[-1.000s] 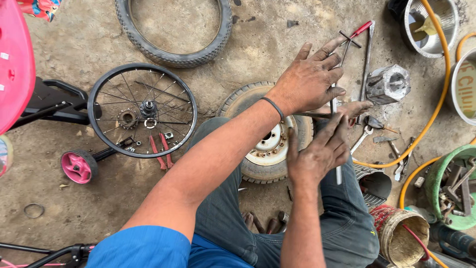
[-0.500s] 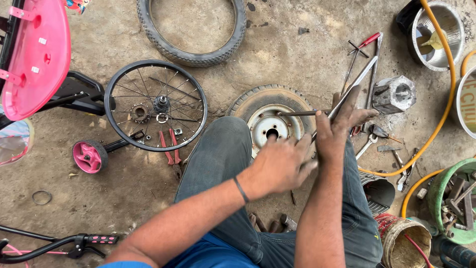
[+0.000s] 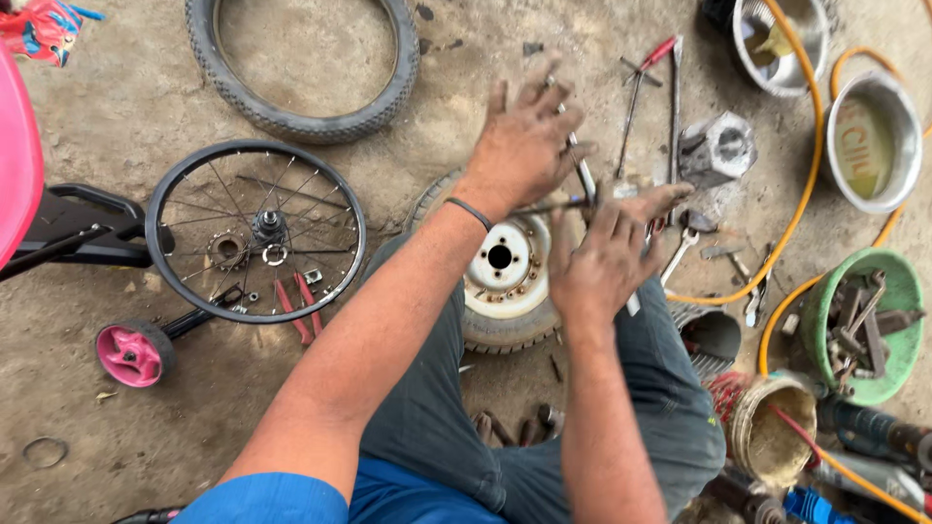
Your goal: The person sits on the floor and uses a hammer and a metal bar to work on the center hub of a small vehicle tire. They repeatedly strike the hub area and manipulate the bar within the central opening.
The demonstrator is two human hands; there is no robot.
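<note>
Left hand (image 3: 524, 146): fingers spread open, palm laid against a thin metal rod (image 3: 585, 180), just above the small wheel (image 3: 500, 267).
Right hand (image 3: 607, 257): closed around the rod's lower end.
Rod axis: runs up and away over the small wheel; right hand nearer.
Left of the wheel: spoked rim (image 3: 257, 231) on the floor.

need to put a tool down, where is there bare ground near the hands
Bare ground lies inside the loose tyre, and at lower left between the spoked wheel, the pink training wheel and the small ring. Right of the right hand it is crowded: scattered wrenches, orange hose, green bowl.
</note>
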